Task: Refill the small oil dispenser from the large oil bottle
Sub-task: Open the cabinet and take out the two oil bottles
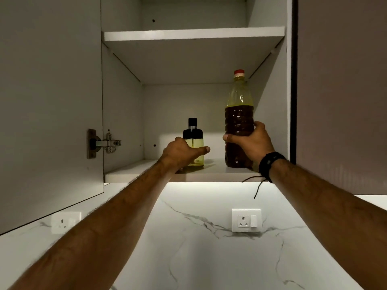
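The small oil dispenser [193, 136], clear glass with a black pump top and pale yellow oil, stands on the lower shelf [215, 171] of an open wall cabinet. My left hand [182, 152] grips its body, thumb stretched across the front. To its right stands the large oil bottle [239, 114], tall plastic with a red cap, dark oil filling it a little over halfway. My right hand [252, 141] wraps around its lower half; a black band sits on that wrist.
The cabinet door [50, 105] hangs open at the left with its hinge [104, 143] showing. A bare upper shelf [194, 34] lies above the bottles. A closed door [343, 91] flanks the right. Below, a marble backsplash carries a socket [246, 220] and another socket [66, 222].
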